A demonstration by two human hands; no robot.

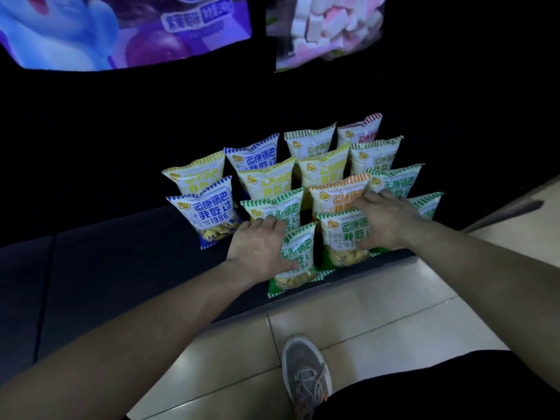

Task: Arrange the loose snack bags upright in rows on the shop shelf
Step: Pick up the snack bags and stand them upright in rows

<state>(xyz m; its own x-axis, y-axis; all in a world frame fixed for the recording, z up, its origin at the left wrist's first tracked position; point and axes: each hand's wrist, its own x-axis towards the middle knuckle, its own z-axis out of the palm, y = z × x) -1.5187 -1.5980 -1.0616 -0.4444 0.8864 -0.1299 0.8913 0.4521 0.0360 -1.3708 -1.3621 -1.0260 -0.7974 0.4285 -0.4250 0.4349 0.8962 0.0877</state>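
Note:
Several small white snack bags with striped tops stand upright in rows on a dark low shelf (pixel 121 262). My left hand (pixel 260 247) grips the front green-topped bag (pixel 298 262) by its left side, thumb across its face. My right hand (pixel 391 219) holds the neighbouring green-topped bag (pixel 344 237) at its right edge, fingers spread over the orange-topped bag (pixel 336 192) behind it. A blue-topped bag (pixel 209 213) stands alone at the front left. Yellow-, blue-, green- and red-topped bags fill the rows behind.
The shelf's front edge runs along a light tiled floor (pixel 363 304). My grey shoe (pixel 306 374) stands just below the shelf. A large purple-blue packet (pixel 91 28) and a bag of pink and white cubes (pixel 327 25) hang above in the dark.

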